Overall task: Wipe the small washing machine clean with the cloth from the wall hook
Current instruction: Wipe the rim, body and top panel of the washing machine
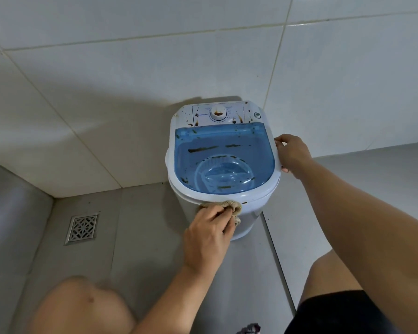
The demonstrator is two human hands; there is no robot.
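The small white washing machine (251,214) stands on the floor against the tiled wall. Its clear blue lid (222,155) and white control panel (219,114) carry brown and dark smears. My left hand (208,233) grips a bunched beige cloth (231,205) and presses it against the front of the machine, just under the rim. My right hand (292,153) holds the right edge of the rim, fingers curled over it.
A square metal floor drain (82,228) sits in the grey tiled floor to the left. Tiled walls meet in a corner behind the machine. My bare knees (82,307) are low in the view, on either side.
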